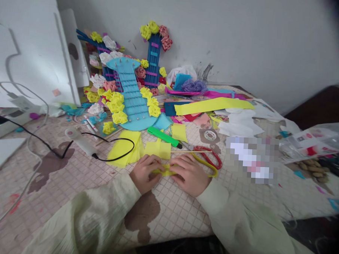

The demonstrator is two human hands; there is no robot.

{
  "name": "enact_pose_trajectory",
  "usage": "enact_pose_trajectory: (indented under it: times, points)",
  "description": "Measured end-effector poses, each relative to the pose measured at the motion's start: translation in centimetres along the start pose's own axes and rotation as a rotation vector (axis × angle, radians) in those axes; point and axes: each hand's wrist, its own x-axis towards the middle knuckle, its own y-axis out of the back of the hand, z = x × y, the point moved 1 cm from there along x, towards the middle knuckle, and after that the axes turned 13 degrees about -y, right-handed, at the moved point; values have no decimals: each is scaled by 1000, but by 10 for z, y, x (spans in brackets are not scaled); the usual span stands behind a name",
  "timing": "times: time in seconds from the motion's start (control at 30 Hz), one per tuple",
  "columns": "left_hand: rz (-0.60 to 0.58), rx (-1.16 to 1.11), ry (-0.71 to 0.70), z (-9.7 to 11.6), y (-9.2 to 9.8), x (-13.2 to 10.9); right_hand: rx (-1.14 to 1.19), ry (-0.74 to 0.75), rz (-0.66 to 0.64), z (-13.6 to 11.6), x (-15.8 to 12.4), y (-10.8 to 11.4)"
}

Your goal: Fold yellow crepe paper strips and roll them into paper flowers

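Between my two hands lies a narrow folded piece of yellow crepe paper (167, 170), low on the table. My left hand (146, 174) pinches its left end with bent fingers. On its right part, my right hand (190, 174) presses with curled fingers; the thumb is tucked below. Just beyond my hands lie flat yellow paper squares (161, 149) and a larger stack of yellow squares (126, 149). A thin wooden stick (182, 152) crosses near red-handled scissors (217, 159). Past these rests a green utility knife (163, 136).
A light blue guitar-shaped board (131, 91) with yellow paper flowers leans at the back. A tape roll (210, 135), a long yellow strip (215, 105) and white paper (239, 122) lie right. At left are a white glue gun (80, 142) with a black cord and a power strip (9, 123).
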Motion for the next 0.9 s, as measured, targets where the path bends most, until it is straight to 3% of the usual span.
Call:
enact_pose_trajectory:
  times: [0.27,0.6,0.9]
  points:
    - [36,-25,-8,-3,-2,1,-8,35,41,4,5,-5]
    - [111,-89,64,-4,1,6,-40,-175,7,6,11,-6]
    - [131,6,93,-4,-1,3,9,-184,12,9,7,-8]
